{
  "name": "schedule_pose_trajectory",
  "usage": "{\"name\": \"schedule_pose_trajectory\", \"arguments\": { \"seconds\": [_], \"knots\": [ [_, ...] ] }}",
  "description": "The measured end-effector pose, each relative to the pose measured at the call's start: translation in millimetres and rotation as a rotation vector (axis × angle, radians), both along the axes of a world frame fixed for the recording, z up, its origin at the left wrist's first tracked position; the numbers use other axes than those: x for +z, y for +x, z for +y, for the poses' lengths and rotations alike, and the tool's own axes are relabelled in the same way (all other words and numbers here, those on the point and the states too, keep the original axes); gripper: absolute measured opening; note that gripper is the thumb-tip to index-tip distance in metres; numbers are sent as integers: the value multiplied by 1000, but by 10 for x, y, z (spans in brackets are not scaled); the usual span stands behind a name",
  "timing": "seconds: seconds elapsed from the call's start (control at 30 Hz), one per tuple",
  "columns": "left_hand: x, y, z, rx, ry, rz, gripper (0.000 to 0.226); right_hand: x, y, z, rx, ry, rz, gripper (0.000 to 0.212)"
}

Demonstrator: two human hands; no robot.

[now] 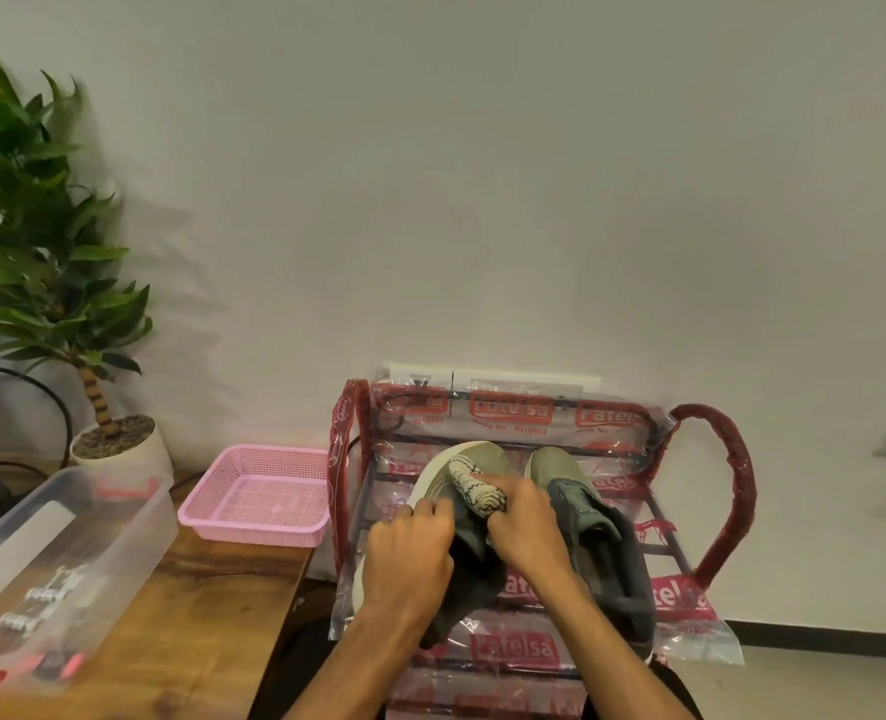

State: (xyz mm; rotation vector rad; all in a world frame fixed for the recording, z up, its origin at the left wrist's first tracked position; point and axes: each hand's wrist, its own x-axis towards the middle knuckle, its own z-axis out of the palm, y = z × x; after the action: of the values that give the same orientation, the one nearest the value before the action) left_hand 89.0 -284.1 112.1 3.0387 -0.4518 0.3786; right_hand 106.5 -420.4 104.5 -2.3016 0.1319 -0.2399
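The right hand (526,527) pinches the rolled white patterned cloth (474,485), likely soft and light, mid-roll. The left hand (409,556) grips the olive canvas shoe (487,454).

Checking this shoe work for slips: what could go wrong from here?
The tilted shoe rests on the plastic-wrapped rack, gripped by the left hand; it might slide on the wrap. The right hand holds a rolled cloth right beside the second shoe, so a hard push could knock that shoe off.

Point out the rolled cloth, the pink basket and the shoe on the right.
rolled cloth (474,483), head view, patterned middle.
pink basket (259,535), head view, near wall.
shoe on the right (555,467), head view, green toe.
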Motion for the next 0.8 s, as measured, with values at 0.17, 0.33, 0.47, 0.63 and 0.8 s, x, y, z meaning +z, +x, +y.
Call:
{"name": "schedule_pose_trajectory", "arguments": {
  "seconds": [0.17,0.33,0.47,0.63,0.8],
  "knots": [
    [3,115,43,-88,-22,-156,36,37,9,85,58,271,-25,54],
    [-148,60,14,-110,55,-42,38,8,17,155,49,341,-70,51],
    [-312,-27,15,-178,40,0,35,25,86,141,49,236,-126,51],
    [-322,-98,133,-279,-289,-23,13,-27,110,83,167,-34,-66,44],
    [-149,-79,516,-136,-301,-8,29,-194,51,116,154,-148,14,50]
  ]
}}
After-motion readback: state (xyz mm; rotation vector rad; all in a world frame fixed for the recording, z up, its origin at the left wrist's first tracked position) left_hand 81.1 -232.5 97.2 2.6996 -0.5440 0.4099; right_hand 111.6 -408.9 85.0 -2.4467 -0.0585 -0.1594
